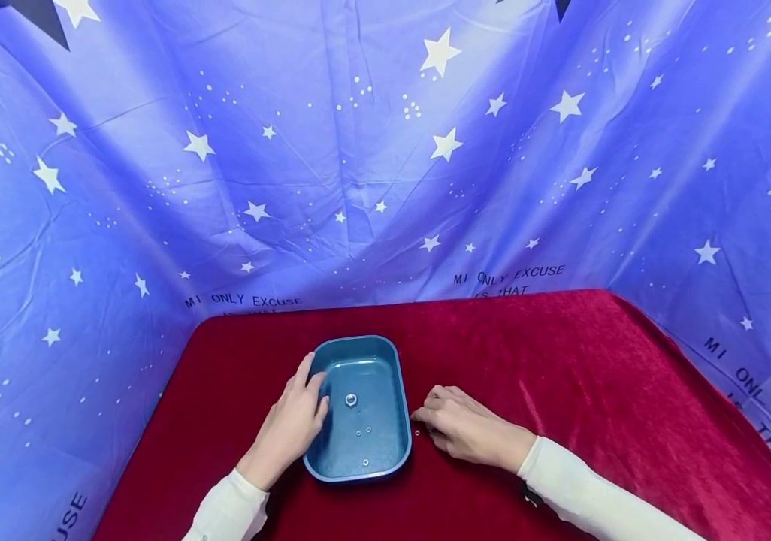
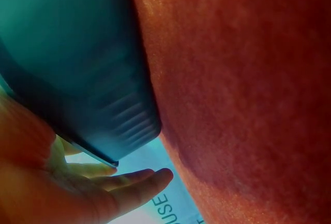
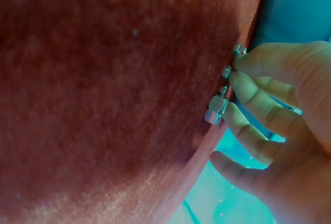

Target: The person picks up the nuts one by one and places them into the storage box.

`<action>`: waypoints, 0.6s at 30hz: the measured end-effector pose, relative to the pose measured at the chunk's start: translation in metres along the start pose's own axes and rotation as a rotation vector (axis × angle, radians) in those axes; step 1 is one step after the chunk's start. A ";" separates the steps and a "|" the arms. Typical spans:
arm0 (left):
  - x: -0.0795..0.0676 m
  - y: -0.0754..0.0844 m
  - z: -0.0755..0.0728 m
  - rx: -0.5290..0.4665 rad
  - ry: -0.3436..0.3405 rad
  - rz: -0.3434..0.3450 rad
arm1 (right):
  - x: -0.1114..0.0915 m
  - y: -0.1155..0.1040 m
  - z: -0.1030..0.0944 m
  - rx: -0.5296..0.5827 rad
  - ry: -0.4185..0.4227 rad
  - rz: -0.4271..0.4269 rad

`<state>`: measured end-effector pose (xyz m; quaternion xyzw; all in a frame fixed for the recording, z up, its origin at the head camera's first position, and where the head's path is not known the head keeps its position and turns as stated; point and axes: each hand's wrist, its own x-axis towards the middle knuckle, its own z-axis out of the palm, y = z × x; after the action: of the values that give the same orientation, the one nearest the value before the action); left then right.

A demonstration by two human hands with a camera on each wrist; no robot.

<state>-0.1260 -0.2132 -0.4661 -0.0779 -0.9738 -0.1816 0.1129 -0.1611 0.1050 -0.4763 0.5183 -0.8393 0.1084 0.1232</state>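
Note:
A blue rectangular tray [image 1: 404, 391] stands on the red cloth. Inside it lie a larger metal nut [image 1: 351, 400] and several tiny nuts [image 1: 366, 462]. My left hand [image 1: 294, 417] rests over the tray's left rim, some fingers reaching inside; in the left wrist view, other fingers extend loosely outside the wall. Close to the right wall, my right hand [image 1: 463, 428] is low over the cloth. In the right wrist view its thumb and index fingertip nearly meet beside a row of metal nuts [image 3: 217, 103] of different sizes. Whether a nut is between those fingertips is hidden.
Red velvet cloth [image 1: 527, 361] covers the table. One tiny nut [image 1: 417, 433] lies on it between the tray and my right hand. A blue curtain [image 1: 345, 150] with white stars hangs around the back and sides.

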 end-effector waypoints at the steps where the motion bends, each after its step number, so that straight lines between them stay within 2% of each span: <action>1: 0.000 0.000 0.000 0.001 0.000 0.000 | -0.001 0.000 -0.001 -0.004 0.003 -0.001; 18: -0.001 0.000 0.001 -0.002 0.008 0.003 | 0.000 -0.004 -0.013 -0.010 0.015 0.003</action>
<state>-0.1257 -0.2127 -0.4671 -0.0785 -0.9731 -0.1825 0.1170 -0.1561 0.1068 -0.4633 0.5154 -0.8398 0.1081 0.1320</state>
